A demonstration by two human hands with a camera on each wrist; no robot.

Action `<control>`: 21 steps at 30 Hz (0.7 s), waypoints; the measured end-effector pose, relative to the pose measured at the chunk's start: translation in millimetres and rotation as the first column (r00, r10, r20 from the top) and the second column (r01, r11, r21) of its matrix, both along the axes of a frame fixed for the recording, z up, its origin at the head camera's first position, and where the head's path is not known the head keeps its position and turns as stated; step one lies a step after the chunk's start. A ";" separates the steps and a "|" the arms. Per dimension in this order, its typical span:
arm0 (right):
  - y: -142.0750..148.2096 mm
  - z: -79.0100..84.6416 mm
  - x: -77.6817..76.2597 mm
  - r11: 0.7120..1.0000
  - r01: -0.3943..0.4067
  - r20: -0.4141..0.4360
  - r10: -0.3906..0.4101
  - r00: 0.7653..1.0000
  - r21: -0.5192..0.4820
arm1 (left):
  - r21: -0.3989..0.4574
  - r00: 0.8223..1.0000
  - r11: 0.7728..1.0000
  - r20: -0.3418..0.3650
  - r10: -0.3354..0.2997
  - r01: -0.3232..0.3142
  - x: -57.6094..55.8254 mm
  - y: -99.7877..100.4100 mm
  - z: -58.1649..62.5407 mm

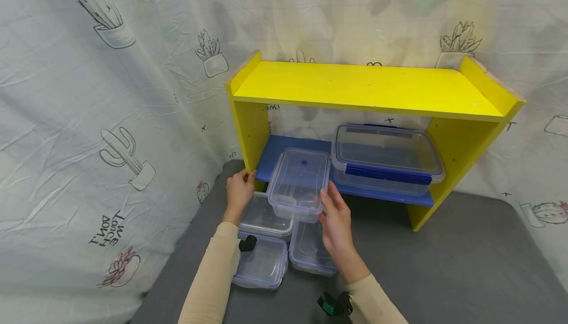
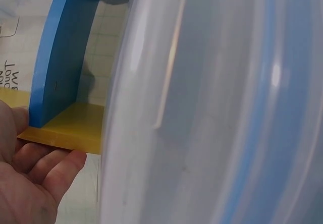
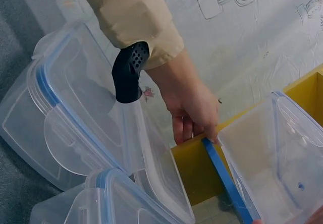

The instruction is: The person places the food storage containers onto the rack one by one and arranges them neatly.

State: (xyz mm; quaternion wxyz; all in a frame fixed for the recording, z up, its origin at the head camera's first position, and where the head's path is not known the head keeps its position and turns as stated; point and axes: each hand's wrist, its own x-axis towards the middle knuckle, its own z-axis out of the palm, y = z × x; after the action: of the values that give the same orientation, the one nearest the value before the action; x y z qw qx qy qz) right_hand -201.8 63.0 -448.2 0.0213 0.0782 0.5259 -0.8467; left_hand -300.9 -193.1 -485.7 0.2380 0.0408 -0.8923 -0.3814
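Note:
My left hand [image 1: 239, 192] grips the lower front edge of the yellow side panel [image 1: 246, 139], beside the blue shelf board [image 1: 267, 160]. In the left wrist view the thumb and fingers of that hand [image 2: 30, 181] lie on opposite sides of the yellow panel. My right hand [image 1: 337, 223] holds a clear lidded food container [image 1: 299, 176] by its right front edge. This container is tilted, its back end over the blue board and its front jutting out. In the right wrist view the container [image 3: 265, 148] appears close beside the left hand [image 3: 194, 108].
A larger clear container [image 1: 386, 154] with a blue clip sits on the shelf's right side. Below, on the grey table [image 1: 479, 265], are more containers: one at the shelf's front [image 1: 264, 218], one nearer [image 1: 262, 262], one to the right [image 1: 312, 247]. A patterned curtain [image 1: 177, 117] hangs behind.

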 end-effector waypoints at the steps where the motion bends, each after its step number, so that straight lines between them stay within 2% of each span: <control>1: -0.5 0.2 -0.9 1.000 0.009 0.006 -0.009 1.000 0.000 | 0.004 1.000 1.000 -0.003 -0.004 0.004 0.0 0.3 0.2; 12: -12.2 3.0 -9.8 0.991 0.132 0.027 -0.131 0.991 -0.039 | 0.003 1.000 1.000 -0.002 -0.001 0.001 0.0 0.8 -0.9; 21: -19.7 4.6 -18.7 0.980 0.180 0.051 -0.176 0.983 -0.079 | -0.002 1.000 1.000 -0.014 0.010 -0.010 -0.6 -0.5 -1.0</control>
State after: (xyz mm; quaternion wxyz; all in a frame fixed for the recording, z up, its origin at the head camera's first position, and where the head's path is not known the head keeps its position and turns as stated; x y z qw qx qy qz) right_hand -220.5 43.4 -443.6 -0.0397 0.1426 0.4802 -0.8646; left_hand -301.5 -193.7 -486.7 0.2461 0.0424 -0.8909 -0.3794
